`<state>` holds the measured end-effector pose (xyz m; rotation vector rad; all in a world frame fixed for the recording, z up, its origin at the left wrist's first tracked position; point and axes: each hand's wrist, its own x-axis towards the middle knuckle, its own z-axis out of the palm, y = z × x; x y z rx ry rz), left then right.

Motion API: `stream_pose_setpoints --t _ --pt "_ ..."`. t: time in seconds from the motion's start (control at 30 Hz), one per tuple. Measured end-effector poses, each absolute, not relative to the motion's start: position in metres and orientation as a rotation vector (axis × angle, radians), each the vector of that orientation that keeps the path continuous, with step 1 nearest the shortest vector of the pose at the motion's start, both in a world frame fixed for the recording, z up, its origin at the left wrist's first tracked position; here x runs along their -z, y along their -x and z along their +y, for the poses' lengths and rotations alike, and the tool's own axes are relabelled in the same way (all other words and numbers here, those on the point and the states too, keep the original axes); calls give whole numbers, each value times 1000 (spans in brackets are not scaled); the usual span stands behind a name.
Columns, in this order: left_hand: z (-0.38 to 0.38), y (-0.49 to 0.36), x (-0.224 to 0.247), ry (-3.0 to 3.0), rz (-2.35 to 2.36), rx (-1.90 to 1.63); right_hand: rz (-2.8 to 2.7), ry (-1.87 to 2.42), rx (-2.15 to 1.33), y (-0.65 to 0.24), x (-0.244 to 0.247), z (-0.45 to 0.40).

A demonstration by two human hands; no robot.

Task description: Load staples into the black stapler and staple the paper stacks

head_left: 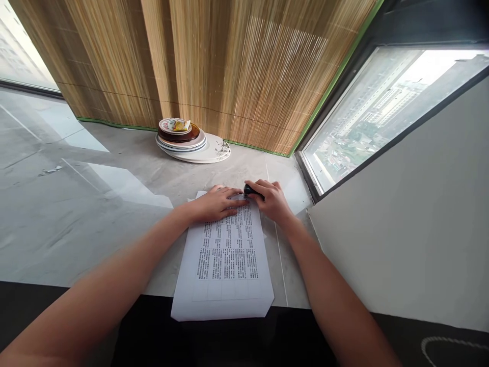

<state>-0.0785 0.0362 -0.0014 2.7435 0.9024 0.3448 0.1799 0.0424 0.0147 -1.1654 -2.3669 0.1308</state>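
Note:
A white printed sheet (229,260) lies on the grey marble surface (141,224), its lower edge reaching over the front edge. My left hand (219,204) rests flat on the upper part of the paper, fingers spread and pointing right. At the paper's top right corner, my right hand (269,199) is wrapped round a small black object (250,190), whose lower end is near the sheet. The fingertips of both hands are close together. Whether several sheets are stacked here is hard to tell.
Stacked plates (181,146) with a small yellow packet (181,126) on top sit beyond the paper. Behind them hangs a bamboo blind (198,61). A window (367,117) and a white wall panel (412,214) border the right side.

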Motion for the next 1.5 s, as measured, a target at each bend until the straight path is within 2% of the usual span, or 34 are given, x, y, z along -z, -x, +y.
stream_pose_setpoints --t 0.97,1.5 --pt "36 80 2 -2724 860 -408 -2340 1254 -148 -172 -17 39" --pt "40 82 7 -2737 885 -401 -2413 1323 81 -160 -13 30"
